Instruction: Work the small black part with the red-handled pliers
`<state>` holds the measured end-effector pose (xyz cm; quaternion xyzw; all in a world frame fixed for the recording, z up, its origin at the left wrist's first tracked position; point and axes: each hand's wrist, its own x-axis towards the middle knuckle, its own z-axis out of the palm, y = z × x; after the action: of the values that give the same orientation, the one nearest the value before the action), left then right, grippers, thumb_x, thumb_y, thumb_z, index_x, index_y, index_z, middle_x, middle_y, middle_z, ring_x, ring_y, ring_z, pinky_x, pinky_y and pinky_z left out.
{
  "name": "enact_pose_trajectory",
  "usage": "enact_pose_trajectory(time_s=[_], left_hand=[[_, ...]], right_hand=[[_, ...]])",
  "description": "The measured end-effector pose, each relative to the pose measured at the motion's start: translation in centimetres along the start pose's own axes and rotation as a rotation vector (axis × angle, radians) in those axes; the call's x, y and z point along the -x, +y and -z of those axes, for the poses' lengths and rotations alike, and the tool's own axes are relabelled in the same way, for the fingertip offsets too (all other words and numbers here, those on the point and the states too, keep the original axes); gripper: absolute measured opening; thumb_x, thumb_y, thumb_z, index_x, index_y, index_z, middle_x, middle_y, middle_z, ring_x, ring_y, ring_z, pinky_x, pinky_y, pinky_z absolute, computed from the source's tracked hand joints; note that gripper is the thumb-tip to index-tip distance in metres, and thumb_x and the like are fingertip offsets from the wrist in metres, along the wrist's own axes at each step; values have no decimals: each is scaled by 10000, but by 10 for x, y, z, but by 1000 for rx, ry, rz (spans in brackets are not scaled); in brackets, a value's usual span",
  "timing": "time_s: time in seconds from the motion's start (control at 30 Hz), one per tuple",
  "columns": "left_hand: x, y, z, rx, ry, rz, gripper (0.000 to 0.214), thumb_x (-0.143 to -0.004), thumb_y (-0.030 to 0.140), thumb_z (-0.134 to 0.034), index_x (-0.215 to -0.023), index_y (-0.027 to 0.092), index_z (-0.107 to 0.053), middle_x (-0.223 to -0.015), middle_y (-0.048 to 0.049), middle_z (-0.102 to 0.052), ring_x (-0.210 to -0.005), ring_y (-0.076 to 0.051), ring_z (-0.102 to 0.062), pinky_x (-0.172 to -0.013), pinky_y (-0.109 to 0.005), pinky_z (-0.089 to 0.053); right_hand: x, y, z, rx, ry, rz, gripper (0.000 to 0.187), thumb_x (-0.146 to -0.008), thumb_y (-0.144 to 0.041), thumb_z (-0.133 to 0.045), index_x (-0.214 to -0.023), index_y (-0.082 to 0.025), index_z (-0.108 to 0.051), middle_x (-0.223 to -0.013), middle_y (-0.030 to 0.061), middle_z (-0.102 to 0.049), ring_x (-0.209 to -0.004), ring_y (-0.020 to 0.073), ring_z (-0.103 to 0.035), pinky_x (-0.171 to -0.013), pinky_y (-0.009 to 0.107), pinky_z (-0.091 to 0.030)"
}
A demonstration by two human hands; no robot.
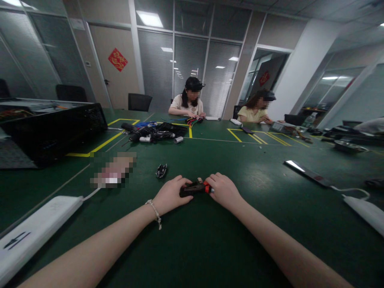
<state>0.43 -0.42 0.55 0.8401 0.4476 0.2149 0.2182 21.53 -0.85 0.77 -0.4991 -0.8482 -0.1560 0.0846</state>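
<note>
Low over the green table top, my left hand (pixel 172 192) grips the left end of a small black object (pixel 192 189) between thumb and fingers. The fingers of my right hand (pixel 223 190) are closed around a red part (pixel 207 186) at its right end, where a bit of shiny metal shows below. A small pale piece sticks up from the top of the black object; I cannot make out its kind. Farther off, to the left of my hands, lies a small black and silver part (pixel 161 171).
A black computer case (pixel 54 132) stands at the left. Tangled cables and tools (pixel 153 132) lie beyond my hands. White power banks (pixel 42 220) lie at both sides, wired to a blurred-out item at left and a phone (pixel 307 173) at right. Two people sit across the table.
</note>
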Motion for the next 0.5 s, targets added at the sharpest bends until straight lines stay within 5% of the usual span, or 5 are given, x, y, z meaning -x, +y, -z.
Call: enact_pose_trajectory(time_s=[0.5], left_hand=[[-1, -2, -1, 5, 7, 0, 381, -676, 367, -605, -1026, 231, -540, -930, -15, -518, -805, -171, -546, -686, -280, -441]], right_hand=[[2, 0, 0, -23, -3, -12, 234, -667, -172, -558, -899, -159, -581, -883, 58, -600, -788, 175, -500, -690, 280, -396]])
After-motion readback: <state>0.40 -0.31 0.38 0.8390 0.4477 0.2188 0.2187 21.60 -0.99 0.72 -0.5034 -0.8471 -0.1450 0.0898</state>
